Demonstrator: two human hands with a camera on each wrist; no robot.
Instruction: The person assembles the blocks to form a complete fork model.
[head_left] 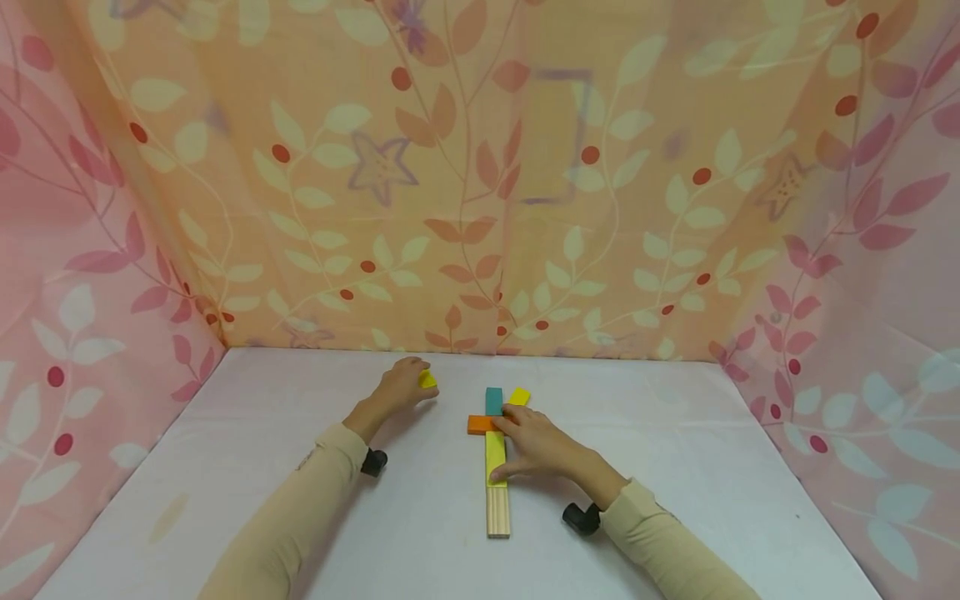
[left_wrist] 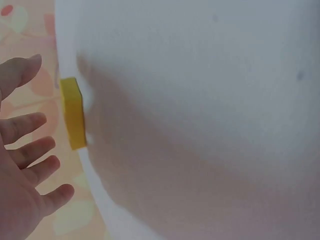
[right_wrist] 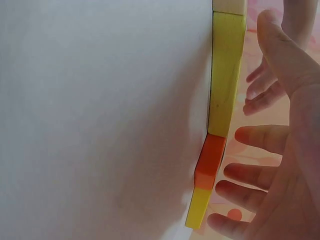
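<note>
My left hand point(head_left: 401, 385) reaches over a yellow block point(head_left: 427, 380) on the left, its fingers spread. In the left wrist view this block point(left_wrist: 74, 114) lies on the white surface with a gap between it and the fingers. My right hand point(head_left: 546, 446) hovers over a row of blocks, fingers extended and apart. That row has a plain wood block point(head_left: 498, 512), a long yellow block point(head_left: 495, 458), an orange block point(head_left: 480, 425) lying crosswise and a teal block point(head_left: 493, 400). Another yellow block point(head_left: 519, 396) slants beside the teal one, partly behind my right fingers.
A white cloth point(head_left: 420, 533) covers the tabletop. Patterned fabric point(head_left: 465, 183) rises along the back and both sides. A black camera piece point(head_left: 373, 462) hangs by the left wrist, and another point(head_left: 581, 518) by the right wrist.
</note>
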